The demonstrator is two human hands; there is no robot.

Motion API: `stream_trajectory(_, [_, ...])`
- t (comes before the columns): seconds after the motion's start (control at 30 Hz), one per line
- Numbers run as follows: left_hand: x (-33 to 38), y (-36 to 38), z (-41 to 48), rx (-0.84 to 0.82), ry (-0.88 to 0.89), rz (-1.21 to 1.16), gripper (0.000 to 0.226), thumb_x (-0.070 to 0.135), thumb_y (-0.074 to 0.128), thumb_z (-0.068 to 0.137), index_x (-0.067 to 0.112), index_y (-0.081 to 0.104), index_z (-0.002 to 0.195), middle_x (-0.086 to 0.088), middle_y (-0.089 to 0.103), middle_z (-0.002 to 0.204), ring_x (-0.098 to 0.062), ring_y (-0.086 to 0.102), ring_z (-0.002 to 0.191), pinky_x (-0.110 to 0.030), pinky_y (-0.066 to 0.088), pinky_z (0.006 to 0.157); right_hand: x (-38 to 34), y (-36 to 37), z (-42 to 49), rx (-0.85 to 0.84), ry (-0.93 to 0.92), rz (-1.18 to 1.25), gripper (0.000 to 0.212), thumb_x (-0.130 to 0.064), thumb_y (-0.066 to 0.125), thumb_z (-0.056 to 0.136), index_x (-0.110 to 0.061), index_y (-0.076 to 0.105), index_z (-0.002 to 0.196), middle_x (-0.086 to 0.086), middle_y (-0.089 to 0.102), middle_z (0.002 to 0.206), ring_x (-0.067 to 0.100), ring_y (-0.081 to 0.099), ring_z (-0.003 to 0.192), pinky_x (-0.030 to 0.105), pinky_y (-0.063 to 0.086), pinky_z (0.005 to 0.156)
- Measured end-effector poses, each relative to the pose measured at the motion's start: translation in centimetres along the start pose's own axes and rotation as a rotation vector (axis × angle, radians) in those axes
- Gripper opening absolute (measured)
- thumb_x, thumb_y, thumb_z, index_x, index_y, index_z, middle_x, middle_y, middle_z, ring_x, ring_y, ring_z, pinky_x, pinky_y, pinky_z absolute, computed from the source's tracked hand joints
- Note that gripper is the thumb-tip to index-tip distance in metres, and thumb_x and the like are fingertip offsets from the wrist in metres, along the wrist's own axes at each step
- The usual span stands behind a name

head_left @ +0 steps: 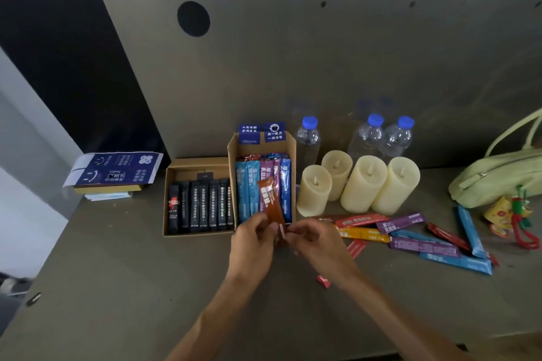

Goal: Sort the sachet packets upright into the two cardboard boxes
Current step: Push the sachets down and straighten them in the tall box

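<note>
Both hands hold one brown-orange sachet (271,202) upright in front of the right cardboard box (231,149). My left hand (253,239) pinches its lower end from the left, and my right hand (312,239) pinches the same end from the right. That box holds several blue, purple and red sachets standing upright. The left cardboard box (167,182) holds a row of black sachets (202,205) standing upright. A loose pile of coloured sachets (416,236) lies flat on the table to the right of my hands.
Several cream candles (363,183) stand right of the boxes, with three water bottles (369,135) behind them. A pale green bag (498,173) and a red keychain (519,226) lie far right. A blue-printed stack (114,170) sits at the left. A small red wrapper (323,281) lies near my right forearm.
</note>
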State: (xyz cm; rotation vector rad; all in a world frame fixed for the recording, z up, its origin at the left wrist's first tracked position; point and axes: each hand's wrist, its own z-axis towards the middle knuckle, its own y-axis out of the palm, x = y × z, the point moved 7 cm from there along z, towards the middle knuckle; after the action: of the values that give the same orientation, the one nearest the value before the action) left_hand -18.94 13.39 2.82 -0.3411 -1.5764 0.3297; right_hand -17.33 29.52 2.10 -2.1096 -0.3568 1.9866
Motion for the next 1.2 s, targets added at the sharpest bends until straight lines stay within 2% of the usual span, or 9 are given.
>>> stream_trajectory(0.1, [1.1,0.3,3.0,-0.011,0.013,0.107,0.013,0.019,0.059,0.097,0.019,0.065,0.086,0.005,0.069,0.087,-0.007,0.066,0.08,-0.014,0.052,0.063,1.2,-1.5,1.2,0.151,0.066,-0.076,0.015,-0.026,0.068,0.092,-0.025,0.064,0.107,-0.009,0.073,0.092,0.003,0.069,0.082,0.017,0.052,0.071])
stream_trajectory(0.23, [1.7,1.4,5.5,0.023,0.035,0.276,0.014,0.019,0.059,0.095,0.021,0.061,0.109,0.002,0.071,0.095,-0.018,0.068,0.088,-0.04,0.059,0.079,2.4,-0.8,3.1,0.094,0.083,-0.148,0.019,-0.027,0.061,0.098,-0.027,0.07,0.114,-0.011,0.073,0.106,0.003,0.068,0.1,0.027,0.059,0.083])
stream_trajectory(0.4, [1.5,2.6,5.9,-0.032,0.128,0.489,0.026,0.022,0.054,0.096,0.023,0.044,0.119,-0.004,0.069,0.1,-0.024,0.07,0.09,-0.044,0.06,0.076,3.4,-0.4,3.7,0.104,0.118,-0.136,0.027,-0.015,0.056,0.099,-0.026,0.072,0.118,-0.011,0.072,0.112,0.003,0.067,0.102,0.037,0.058,0.093])
stream_trajectory(0.67, [2.4,2.8,6.0,-0.044,0.294,0.755,0.016,0.031,0.055,0.097,0.02,0.054,0.109,-0.001,0.069,0.103,-0.023,0.068,0.091,-0.038,0.057,0.074,3.2,-0.5,4.1,0.124,0.088,-0.143,0.025,-0.016,0.054,0.1,-0.024,0.075,0.111,-0.012,0.075,0.098,0.002,0.07,0.089,0.029,0.059,0.085])
stream_trajectory(0.73, [2.8,2.7,5.6,0.016,0.375,0.759,0.026,0.03,0.062,0.092,0.02,0.055,0.115,-0.001,0.065,0.111,-0.022,0.065,0.1,-0.037,0.055,0.083,3.2,-0.7,4.2,0.119,0.083,-0.127,0.024,-0.017,0.054,0.1,-0.024,0.076,0.11,-0.012,0.075,0.097,0.001,0.071,0.088,0.023,0.057,0.082])
stream_trajectory(0.83, [3.0,2.9,5.0,0.11,0.538,0.87,0.062,0.026,0.077,0.078,0.02,0.05,0.134,-0.005,0.052,0.133,-0.027,0.05,0.123,-0.044,0.045,0.103,2.9,-0.7,4.1,0.105,0.073,-0.132,0.025,-0.016,0.053,0.101,-0.025,0.076,0.108,-0.014,0.074,0.093,-0.002,0.07,0.084,0.012,0.052,0.074])
stream_trajectory(0.93, [2.9,3.5,5.3,0.109,0.625,0.94,0.083,0.02,0.078,0.076,0.017,0.039,0.149,-0.006,0.034,0.155,-0.034,0.023,0.147,-0.055,0.023,0.119,2.7,-0.5,4.0,0.099,0.077,-0.119,0.026,-0.016,0.052,0.102,-0.027,0.075,0.101,-0.014,0.073,0.089,-0.003,0.069,0.081,0.011,0.052,0.07])
stream_trajectory(1.03, [2.9,3.7,5.6,0.112,0.632,0.973,0.082,0.017,0.078,0.076,0.013,0.039,0.149,-0.005,0.037,0.155,-0.034,0.016,0.15,-0.057,0.016,0.119,2.5,-0.6,3.9,0.115,0.084,-0.121,0.027,-0.017,0.051,0.102,-0.026,0.073,0.088,-0.015,0.072,0.08,-0.002,0.069,0.077,0.012,0.051,0.067])
stream_trajectory(1.2, [2.9,3.9,5.5,0.078,0.591,0.984,0.092,0.016,0.084,0.069,0.012,0.037,0.149,-0.006,0.039,0.153,-0.034,0.023,0.148,-0.058,0.022,0.117,2.5,-0.5,4.0,0.114,0.082,-0.134,0.028,-0.019,0.051,0.102,-0.024,0.072,0.085,-0.013,0.072,0.078,-0.001,0.068,0.075,0.013,0.051,0.067])
